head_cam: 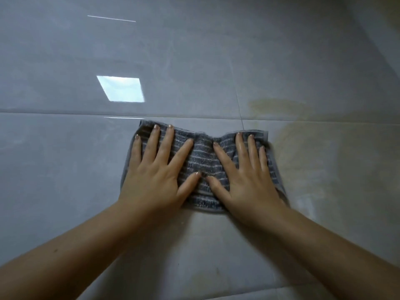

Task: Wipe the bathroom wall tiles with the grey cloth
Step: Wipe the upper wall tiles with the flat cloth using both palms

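Glossy grey wall tiles (216,61) are filling the whole view, with a horizontal grout line (54,112) running across just above the fingertips and a thinner vertical joint (238,102) dropping to meet it above the right hand. A bright, skewed rectangle of reflected light (121,89) is shining on the tile up and to the left of the hands, and a thin bright streak (111,18) is showing higher still. A yellowish, cloudy patch (290,131) is spreading over the tiles to the right of the right hand.

Both hands are pressing flat on the grey cloth (202,161), a striped terry piece lying spread against the tile. The left hand (158,172) is lying palm-down on the cloth's left half, fingers splayed wide and pointing up toward the grout line, gripping nothing, only pushing. The right hand (244,176) is doing the same on the right half, fingers spread and flat, its heel sitting at the cloth's lower right corner. The two thumbs are pointing inward and nearly touching over the cloth's middle, where the fabric is puckering into a dip along the top edge between the two sets of fingers. Bare forearms are reaching in from the bottom corners. The cloth's right edge is looking slightly blurred.
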A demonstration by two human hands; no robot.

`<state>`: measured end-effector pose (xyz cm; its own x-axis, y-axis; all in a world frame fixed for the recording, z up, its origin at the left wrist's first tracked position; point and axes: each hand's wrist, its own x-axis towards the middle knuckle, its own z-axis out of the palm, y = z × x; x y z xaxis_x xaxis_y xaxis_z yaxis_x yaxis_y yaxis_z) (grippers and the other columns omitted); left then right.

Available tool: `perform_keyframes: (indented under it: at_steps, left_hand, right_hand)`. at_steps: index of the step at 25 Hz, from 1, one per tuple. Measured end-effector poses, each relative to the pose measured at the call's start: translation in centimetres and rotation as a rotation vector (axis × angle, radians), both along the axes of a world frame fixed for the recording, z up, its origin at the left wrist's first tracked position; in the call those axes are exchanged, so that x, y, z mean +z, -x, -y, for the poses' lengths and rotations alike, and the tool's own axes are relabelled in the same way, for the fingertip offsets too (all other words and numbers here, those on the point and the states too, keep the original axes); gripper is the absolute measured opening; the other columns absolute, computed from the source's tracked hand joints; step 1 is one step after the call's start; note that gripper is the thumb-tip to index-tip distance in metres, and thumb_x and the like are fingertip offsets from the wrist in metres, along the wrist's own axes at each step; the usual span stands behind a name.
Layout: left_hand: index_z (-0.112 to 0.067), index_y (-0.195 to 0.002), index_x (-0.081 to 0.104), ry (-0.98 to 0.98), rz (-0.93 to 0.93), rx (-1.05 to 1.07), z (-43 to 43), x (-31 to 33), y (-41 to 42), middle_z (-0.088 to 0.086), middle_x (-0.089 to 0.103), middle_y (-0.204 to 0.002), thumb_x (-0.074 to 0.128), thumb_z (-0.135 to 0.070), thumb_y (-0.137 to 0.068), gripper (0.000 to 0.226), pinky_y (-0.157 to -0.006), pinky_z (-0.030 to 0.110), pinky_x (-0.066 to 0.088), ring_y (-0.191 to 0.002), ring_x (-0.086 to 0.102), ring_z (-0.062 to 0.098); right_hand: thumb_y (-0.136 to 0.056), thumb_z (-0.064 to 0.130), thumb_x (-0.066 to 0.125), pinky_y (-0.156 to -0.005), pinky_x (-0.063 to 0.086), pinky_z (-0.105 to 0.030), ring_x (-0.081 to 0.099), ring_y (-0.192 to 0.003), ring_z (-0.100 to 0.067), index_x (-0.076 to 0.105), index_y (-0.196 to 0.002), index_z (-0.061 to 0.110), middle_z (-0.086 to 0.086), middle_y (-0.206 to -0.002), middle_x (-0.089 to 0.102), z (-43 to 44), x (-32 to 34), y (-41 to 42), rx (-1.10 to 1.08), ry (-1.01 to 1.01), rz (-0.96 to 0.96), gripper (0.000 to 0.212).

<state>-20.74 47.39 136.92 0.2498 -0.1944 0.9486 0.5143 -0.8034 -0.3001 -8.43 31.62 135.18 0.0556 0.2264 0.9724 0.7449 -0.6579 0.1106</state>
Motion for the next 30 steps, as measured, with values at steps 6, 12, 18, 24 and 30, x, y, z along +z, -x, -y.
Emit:
perform_keyframes:
  at_steps: [6, 12, 18, 24, 30]
  left_hand:
    - [-0.044, -0.155, 0.002, 0.143, -0.003, 0.005, 0.9, 8.4, 0.4, 0.003, -0.007, -0.167, 0.007, -0.078, -0.090, 0.073, -0.121, 0.051, -0.009, -0.152, -0.012, 0.026]
    - [-0.043, -0.155, -0.002, 0.039, -0.043, 0.012, -0.5, 2.6, 1.1, 0.003, -0.007, -0.167, 0.004, -0.074, -0.089, 0.073, -0.122, 0.051, -0.009, -0.152, -0.012, 0.026]
    - [-0.039, -0.156, 0.012, 0.010, -0.052, 0.027, -4.8, -3.7, 4.8, 0.006, 0.005, -0.167, 0.009, -0.073, -0.091, 0.073, -0.122, 0.053, -0.001, -0.153, -0.001, 0.029]
    - [-0.035, -0.156, 0.020, 0.032, -0.020, 0.055, -12.5, -7.2, 11.6, 0.006, 0.010, -0.166, 0.012, -0.072, -0.094, 0.073, -0.121, 0.056, 0.006, -0.153, 0.006, 0.030]
    - [-0.033, -0.156, 0.018, 0.094, -0.007, 0.095, -19.4, -9.6, 18.5, 0.008, 0.012, -0.165, 0.017, -0.071, -0.095, 0.072, -0.121, 0.056, 0.007, -0.153, 0.007, 0.030]
  right_hand:
    - [-0.087, 0.077, 0.019, -0.119, -0.012, -0.048, -0.021, -0.146, -0.030, -0.006, -0.147, 0.052, -0.005, -0.161, -0.019, 0.5, 9.5, 0.0, -0.021, 0.021, -0.085, 0.070]
    - [-0.086, 0.077, 0.015, -0.118, -0.012, -0.046, -0.016, -0.148, -0.027, -0.002, -0.149, 0.049, -0.004, -0.162, -0.011, -0.3, 2.8, -0.1, 0.002, -0.052, -0.011, 0.071]
    - [-0.086, 0.070, 0.017, -0.118, -0.006, -0.054, -0.007, -0.148, -0.036, 0.011, -0.152, 0.040, -0.015, -0.162, 0.001, -5.4, -4.4, 3.8, 0.035, -0.141, -0.003, 0.073]
    - [-0.087, 0.068, 0.027, -0.116, 0.000, -0.058, 0.000, -0.148, -0.041, 0.021, -0.152, 0.036, -0.019, -0.161, 0.008, -12.9, -6.7, 10.1, 0.079, -0.110, 0.071, 0.072]
    - [-0.086, 0.066, 0.027, -0.115, 0.004, -0.062, 0.007, -0.146, -0.046, 0.030, -0.150, 0.033, -0.023, -0.159, 0.014, -20.0, -7.7, 16.8, 0.105, -0.072, 0.107, 0.072]
